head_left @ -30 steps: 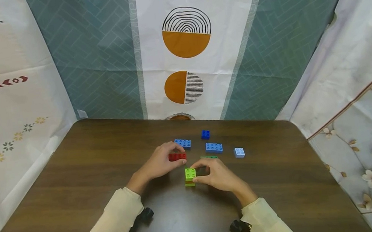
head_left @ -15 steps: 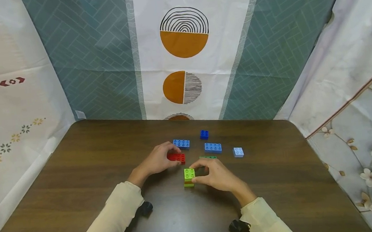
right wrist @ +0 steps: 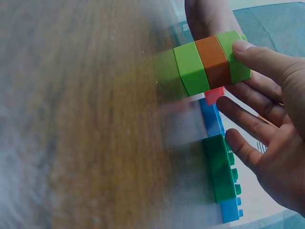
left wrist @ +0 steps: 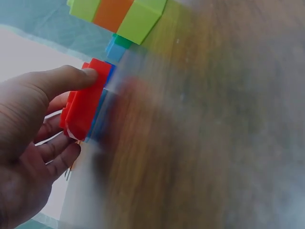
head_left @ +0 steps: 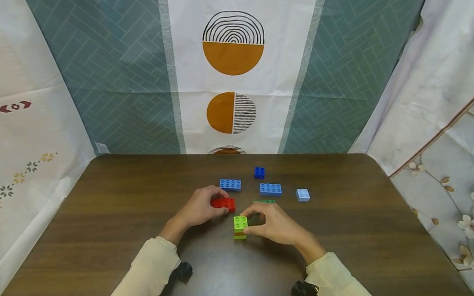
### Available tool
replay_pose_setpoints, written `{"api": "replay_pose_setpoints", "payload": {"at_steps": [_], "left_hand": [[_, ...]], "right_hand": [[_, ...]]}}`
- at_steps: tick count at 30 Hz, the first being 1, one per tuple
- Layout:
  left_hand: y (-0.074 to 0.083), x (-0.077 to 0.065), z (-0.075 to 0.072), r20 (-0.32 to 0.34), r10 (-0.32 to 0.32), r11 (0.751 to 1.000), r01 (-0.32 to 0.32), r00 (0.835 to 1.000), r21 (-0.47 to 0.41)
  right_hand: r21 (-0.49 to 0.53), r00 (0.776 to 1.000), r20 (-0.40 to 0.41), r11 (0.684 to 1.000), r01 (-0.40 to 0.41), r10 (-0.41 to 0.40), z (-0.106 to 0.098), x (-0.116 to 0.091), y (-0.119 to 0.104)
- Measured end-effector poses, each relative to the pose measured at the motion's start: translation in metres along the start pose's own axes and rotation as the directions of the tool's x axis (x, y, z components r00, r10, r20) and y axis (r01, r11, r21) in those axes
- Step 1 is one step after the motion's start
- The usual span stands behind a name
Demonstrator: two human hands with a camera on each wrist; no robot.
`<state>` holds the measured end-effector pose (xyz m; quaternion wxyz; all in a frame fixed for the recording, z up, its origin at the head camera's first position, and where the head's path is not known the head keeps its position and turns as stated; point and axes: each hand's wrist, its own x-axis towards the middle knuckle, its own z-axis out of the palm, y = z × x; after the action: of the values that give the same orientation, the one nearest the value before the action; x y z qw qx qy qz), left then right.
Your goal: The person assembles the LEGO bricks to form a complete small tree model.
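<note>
Thumb and fingers of my left hand (head_left: 200, 207) hold a red toy building brick (head_left: 225, 204) close over the table, studs up. In the left wrist view the thumb presses one long side of the red brick (left wrist: 90, 102), and the fingers lie behind it. My right hand (head_left: 279, 224) pinches the top of a small upright stack of bricks (head_left: 240, 226), just in front of the red one. Seen from the right wrist, an orange brick (right wrist: 213, 62) sits between two lime green ones. Behind the right fingers lies a green brick (head_left: 265, 202), partly hidden.
Beyond the hands on the brown wooden table (head_left: 137, 187) lie two long blue bricks (head_left: 230, 185), a small dark blue brick (head_left: 259, 172) and a pale blue brick (head_left: 303, 195). Patterned cloths (head_left: 126, 82) hang behind the table and at both sides.
The red brick, darker and showing more of its side earlier, now shows its studded top. My left thumb has shifted slightly left along it. The right hand stays on the stack.
</note>
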<state>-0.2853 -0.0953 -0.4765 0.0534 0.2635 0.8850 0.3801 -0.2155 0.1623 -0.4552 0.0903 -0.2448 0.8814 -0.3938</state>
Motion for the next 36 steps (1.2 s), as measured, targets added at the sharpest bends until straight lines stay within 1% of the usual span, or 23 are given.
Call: {"api": "replay_pose_setpoints", "payload": {"at_steps": [5,10,14,18,23,27,30,36], "left_hand": [[0.004,-0.009,-0.005,-0.037,-0.001,1.0,0.0,0.999,-0.015],[0.008,-0.017,-0.009,-0.044,0.003,1.0,-0.003,0.999,-0.019],[0.016,-0.022,-0.013,-0.048,0.029,0.999,-0.03,0.998,-0.022],[0.027,-0.027,-0.019,-0.057,0.061,0.998,-0.062,0.996,-0.023],[0.041,-0.033,-0.023,-0.025,0.119,0.993,-0.12,0.993,-0.023],[0.049,-0.035,-0.022,0.014,0.155,0.988,-0.155,0.988,0.001],[0.052,-0.035,-0.021,0.032,0.159,0.987,-0.159,0.987,0.014],[0.052,-0.038,-0.019,0.03,0.164,0.986,-0.165,0.986,0.014]], "right_hand": [[-0.021,1.0,-0.006,1.0,0.007,-0.007,0.0,0.0,0.0],[-0.028,1.0,-0.005,1.0,0.006,-0.007,0.0,0.0,-0.001],[-0.025,1.0,-0.013,1.0,0.006,-0.007,0.0,0.0,-0.001],[-0.024,1.0,-0.022,1.0,0.007,-0.008,0.001,0.0,-0.001],[-0.026,1.0,-0.022,1.0,0.012,-0.012,0.001,0.001,0.0],[-0.027,0.999,-0.028,0.999,0.017,-0.018,0.0,0.002,0.0],[-0.035,0.999,-0.033,0.999,0.02,-0.021,0.0,0.002,0.0],[-0.053,0.998,-0.053,0.999,0.013,-0.016,0.001,0.002,0.001]]}}
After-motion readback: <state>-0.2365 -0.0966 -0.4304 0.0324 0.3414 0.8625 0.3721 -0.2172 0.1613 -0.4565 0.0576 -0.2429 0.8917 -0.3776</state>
